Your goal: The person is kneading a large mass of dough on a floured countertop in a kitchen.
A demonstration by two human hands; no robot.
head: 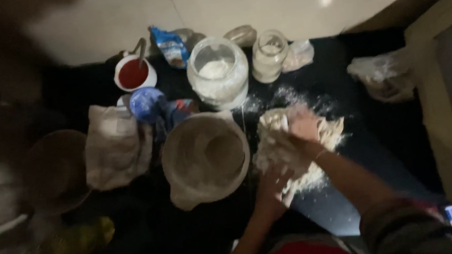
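The dough [290, 149] is pressed by both flat, spread hands, left hand [272, 184] and right hand [303, 126], and the bowl [205, 157] just beside it could be bumped.

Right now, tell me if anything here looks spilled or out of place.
Loose flour is scattered over the dark counter around the dough, toward the big flour jar. Both hands, left hand and right hand, press into the dough. The cloth lies crumpled beside the floury bowl.
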